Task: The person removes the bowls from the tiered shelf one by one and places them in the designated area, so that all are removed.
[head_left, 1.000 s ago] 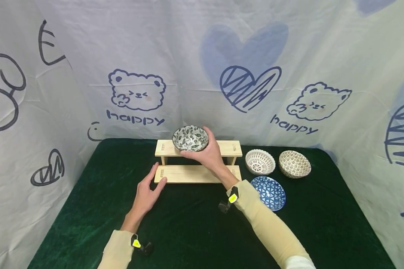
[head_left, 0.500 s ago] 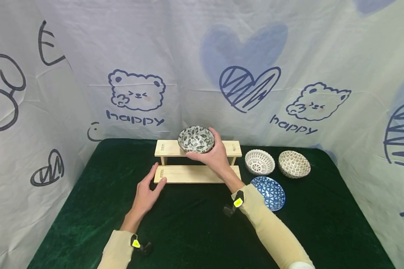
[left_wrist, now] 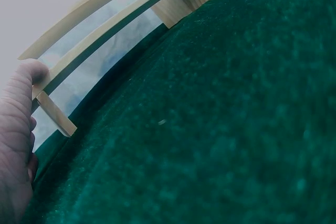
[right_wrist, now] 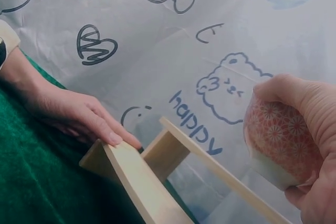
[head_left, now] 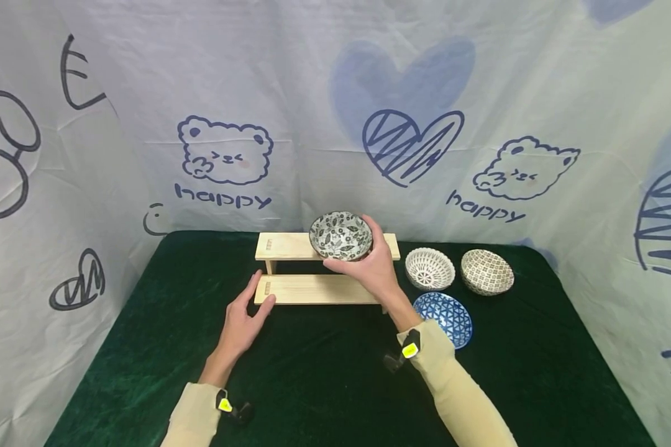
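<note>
My right hand [head_left: 377,268] grips a bowl [head_left: 340,236] with a black-and-white leaf pattern inside, thumb at its near side and fingers at the right rim. In the right wrist view its outside [right_wrist: 283,137] has reddish flower shapes. The bowl is tilted toward the head camera and overlaps the upper board [head_left: 282,246] of a two-tier wooden shelf. My left hand [head_left: 240,323] rests at the left end of the lower board [head_left: 319,290], its fingers fairly straight along the side. In the left wrist view the thumb [left_wrist: 32,72] touches the board's edge.
Right of the shelf stand a white ribbed bowl [head_left: 430,269] and a brown-checked bowl [head_left: 487,273]. A blue-patterned dish [head_left: 450,318] lies nearer, partly behind my right sleeve. Dark green cloth [head_left: 313,379] covers the table, and a printed curtain [head_left: 313,74] hangs behind.
My right hand has carried the leaf-patterned bowl rightward along the upper board and slightly nearer. The left hand stays at the shelf's left end.
</note>
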The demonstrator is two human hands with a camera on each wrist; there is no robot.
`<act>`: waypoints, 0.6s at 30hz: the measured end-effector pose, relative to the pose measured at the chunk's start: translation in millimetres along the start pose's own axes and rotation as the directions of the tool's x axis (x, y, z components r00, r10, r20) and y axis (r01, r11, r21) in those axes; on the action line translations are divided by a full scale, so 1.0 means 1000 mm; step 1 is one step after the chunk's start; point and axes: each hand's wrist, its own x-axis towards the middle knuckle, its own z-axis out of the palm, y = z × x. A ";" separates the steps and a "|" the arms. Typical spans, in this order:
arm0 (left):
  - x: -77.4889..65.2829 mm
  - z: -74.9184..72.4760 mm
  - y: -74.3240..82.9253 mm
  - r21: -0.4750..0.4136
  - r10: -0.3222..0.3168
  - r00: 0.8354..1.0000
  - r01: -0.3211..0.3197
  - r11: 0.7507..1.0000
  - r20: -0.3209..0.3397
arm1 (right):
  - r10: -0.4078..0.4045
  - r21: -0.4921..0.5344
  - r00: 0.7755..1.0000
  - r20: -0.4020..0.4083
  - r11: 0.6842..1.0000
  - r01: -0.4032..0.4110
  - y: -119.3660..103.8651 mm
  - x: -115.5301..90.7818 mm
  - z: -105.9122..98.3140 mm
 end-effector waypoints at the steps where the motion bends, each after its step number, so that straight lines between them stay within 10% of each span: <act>1: 0.000 0.000 0.000 0.000 -0.001 1.000 0.001 1.000 -0.001 | -0.005 0.011 1.000 0.000 1.000 0.005 0.000 -0.001 -0.002; 18: 0.000 0.000 0.000 0.000 -0.009 1.000 0.009 1.000 0.008 | 0.022 0.013 0.999 -0.040 1.000 -0.022 0.005 -0.026 -0.039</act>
